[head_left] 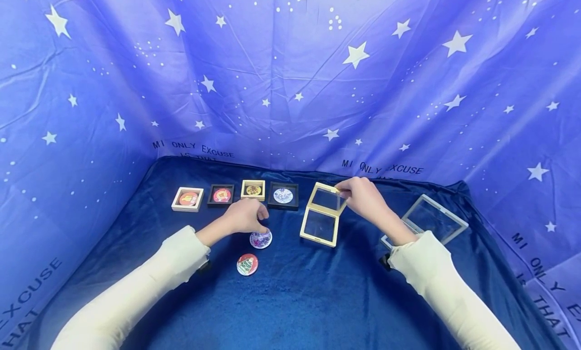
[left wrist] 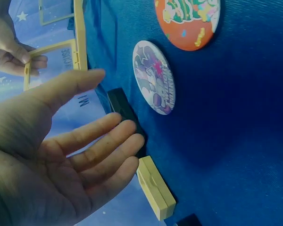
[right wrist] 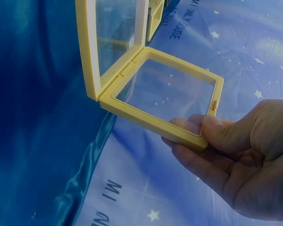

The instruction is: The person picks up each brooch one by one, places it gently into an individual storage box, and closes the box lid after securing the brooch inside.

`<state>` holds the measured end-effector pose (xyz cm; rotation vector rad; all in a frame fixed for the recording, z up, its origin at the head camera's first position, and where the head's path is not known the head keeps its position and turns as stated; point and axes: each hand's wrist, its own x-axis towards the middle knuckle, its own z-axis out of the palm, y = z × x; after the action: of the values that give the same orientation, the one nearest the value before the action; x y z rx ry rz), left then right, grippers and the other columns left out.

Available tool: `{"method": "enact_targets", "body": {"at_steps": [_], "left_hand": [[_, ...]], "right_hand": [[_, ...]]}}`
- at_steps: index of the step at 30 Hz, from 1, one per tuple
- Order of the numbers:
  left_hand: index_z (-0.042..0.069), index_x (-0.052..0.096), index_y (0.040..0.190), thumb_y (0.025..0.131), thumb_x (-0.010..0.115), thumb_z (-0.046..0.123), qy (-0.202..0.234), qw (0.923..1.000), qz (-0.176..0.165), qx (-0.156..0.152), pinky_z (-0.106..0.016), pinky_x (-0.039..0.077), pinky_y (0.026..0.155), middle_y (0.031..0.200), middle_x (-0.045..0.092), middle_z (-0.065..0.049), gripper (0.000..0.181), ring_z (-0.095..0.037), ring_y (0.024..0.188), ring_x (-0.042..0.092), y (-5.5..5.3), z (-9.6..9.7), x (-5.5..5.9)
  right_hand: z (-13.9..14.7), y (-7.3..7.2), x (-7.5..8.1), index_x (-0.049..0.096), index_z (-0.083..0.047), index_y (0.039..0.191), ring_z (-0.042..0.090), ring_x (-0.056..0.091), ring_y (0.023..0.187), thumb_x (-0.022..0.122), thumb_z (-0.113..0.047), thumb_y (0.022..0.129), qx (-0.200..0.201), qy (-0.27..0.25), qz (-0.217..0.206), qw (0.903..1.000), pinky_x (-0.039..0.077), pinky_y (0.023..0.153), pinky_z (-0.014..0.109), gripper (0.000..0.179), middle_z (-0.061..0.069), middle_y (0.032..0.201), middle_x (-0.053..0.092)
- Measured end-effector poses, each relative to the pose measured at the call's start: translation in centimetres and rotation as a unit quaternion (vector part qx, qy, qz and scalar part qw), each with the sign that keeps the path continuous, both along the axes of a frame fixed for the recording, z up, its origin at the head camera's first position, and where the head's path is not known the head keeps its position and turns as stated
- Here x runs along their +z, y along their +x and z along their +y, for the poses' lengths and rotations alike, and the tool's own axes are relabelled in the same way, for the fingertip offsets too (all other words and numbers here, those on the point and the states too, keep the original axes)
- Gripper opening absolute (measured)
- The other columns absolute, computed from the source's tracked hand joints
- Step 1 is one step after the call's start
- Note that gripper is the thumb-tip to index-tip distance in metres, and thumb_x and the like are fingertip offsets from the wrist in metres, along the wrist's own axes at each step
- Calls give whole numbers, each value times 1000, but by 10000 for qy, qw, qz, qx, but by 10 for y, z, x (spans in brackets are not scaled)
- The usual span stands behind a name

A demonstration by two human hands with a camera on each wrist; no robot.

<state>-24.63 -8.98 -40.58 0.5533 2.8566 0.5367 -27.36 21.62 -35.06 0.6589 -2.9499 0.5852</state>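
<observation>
With thumb and fingers, my right hand point(head_left: 366, 199) pinches a corner of one half of a hinged cream-yellow display case point(right wrist: 165, 134). The case is spread wide at its hinge, with clear film in both halves and no badge inside. My left hand point(head_left: 245, 216) hovers just over a round purple-and-white badge point(head_left: 260, 239), its fingers loosely extended and nothing between them. Seen from the left wrist, the badge point(left wrist: 153, 77) lies apart from the fingertips. Nearer to me is a round red badge point(head_left: 247, 264) with a green tree design.
Along the back stand several small cases with round badges: a white one point(head_left: 187, 199), a black one point(head_left: 221, 195), a yellow one point(head_left: 252, 190) and another black one point(head_left: 283, 195). A larger whitish clear case point(head_left: 434, 220) lies open at right, partly behind my right forearm. Starry curtains surround the blue cloth point(head_left: 290, 304).
</observation>
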Motion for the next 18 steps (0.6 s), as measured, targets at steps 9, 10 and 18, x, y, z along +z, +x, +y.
{"method": "enact_targets", "body": {"at_steps": [9,10,18], "left_hand": [[9,75,115,73,89,24,-84,9990,-218,-388,-45,54,90,114,75,-8,47,-25,106,69,6,-5,-5],[9,75,116,73,90,24,-102,9989,-216,-408,-45,54,90,114,74,-8,48,-25,106,69,6,-5,-6],[10,74,119,71,93,28,-258,9983,-305,-429,-46,53,91,115,72,-6,55,-25,105,66,7,-6,-9]], "right_hand": [[-12,4,-11,74,2,117,32,74,98,55,12,92,128,-18,-179,9998,43,65,31,34,20,112,76],[-13,4,-12,74,1,117,32,74,98,55,12,92,131,-26,-192,9997,43,65,31,33,19,112,76],[-18,5,-16,74,2,117,33,74,100,54,13,93,251,-9,-229,9994,43,63,29,33,21,112,75]]}}
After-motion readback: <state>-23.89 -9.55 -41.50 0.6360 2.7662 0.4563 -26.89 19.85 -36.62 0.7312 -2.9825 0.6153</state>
